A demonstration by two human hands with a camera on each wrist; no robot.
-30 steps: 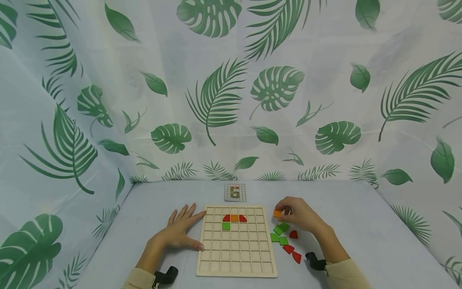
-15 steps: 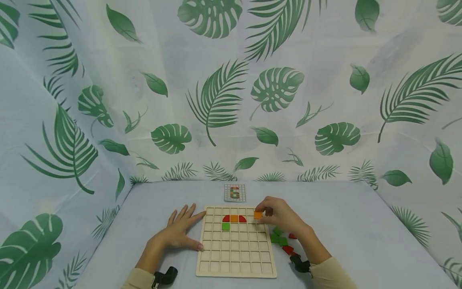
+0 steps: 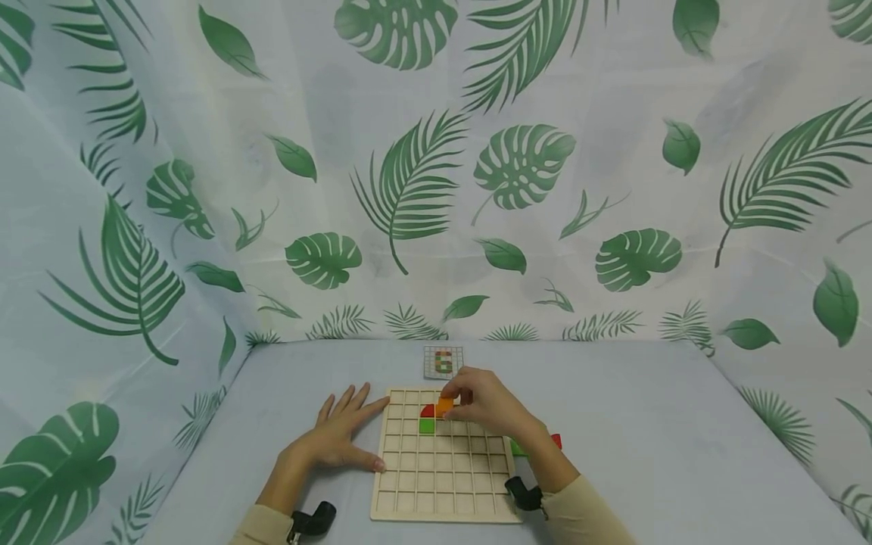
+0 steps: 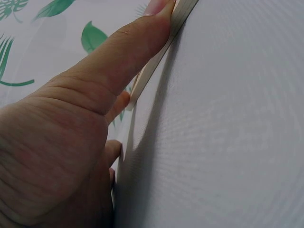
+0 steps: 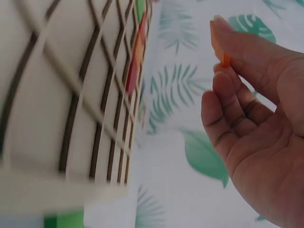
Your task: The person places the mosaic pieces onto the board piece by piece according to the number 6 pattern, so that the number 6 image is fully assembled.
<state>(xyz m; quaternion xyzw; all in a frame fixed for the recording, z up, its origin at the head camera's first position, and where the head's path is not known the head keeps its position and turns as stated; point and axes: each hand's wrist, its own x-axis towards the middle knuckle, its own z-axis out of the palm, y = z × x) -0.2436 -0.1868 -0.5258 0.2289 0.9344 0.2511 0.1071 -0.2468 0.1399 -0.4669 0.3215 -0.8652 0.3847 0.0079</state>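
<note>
Between thumb and fingertips, my right hand (image 3: 487, 405) pinches an orange square tile (image 3: 445, 406) over the upper part of the wooden grid board (image 3: 409, 501). In the right wrist view the orange tile (image 5: 217, 45) is held apart from the board. A red quarter-round tile (image 3: 428, 411) and, below it, a green square tile (image 3: 426, 426) sit in the grid. The right hand and its tile hide the spots to their right. My left hand (image 3: 337, 435) lies with fingers spread, its thumb and index finger touching the board's left edge.
A pattern card (image 3: 443, 363) with a coloured figure lies behind the board. Loose green tiles (image 3: 518, 448) and a red tile (image 3: 556, 440) show at the board's right, partly covered by the right forearm. A leaf-print cloth (image 3: 436, 189) stands behind the table.
My right hand has carried the orange tile leftward from beside the board to above its upper cells. The left hand has stayed in place at the board's edge.
</note>
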